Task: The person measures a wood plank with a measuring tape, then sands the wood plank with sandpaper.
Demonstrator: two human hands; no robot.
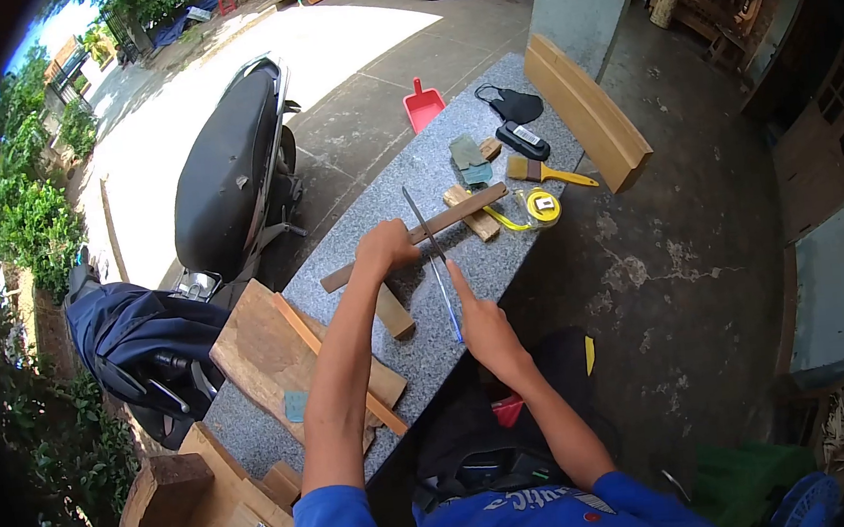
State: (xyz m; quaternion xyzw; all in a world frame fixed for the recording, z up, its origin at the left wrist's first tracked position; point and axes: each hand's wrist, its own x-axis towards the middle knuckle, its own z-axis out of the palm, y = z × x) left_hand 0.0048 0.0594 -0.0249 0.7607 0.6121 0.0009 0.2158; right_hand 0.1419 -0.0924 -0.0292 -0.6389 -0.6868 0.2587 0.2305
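My left hand (387,243) is closed over a dark wooden strip (460,212), pressing it down across two short wood blocks on the granite tabletop (349,232). My right hand (486,330) grips a long, narrow dark blade tool (422,215) with a blue end; I cannot tell whether it is a file or a saw. Its blade crosses the strip just right of my left hand, and my right index finger stretches along it. One pale block (485,224) lies under the strip's far end, another block (395,318) under its near part.
At the far right are a yellow tape measure (543,207), a paintbrush (552,173), a black case (523,140), sandpaper (467,152), a black mask (510,103) and a long wooden board (590,113). Left lie a wood slab (266,342) and an orange-brown strip (387,414). A motorbike (229,160) stands beyond.
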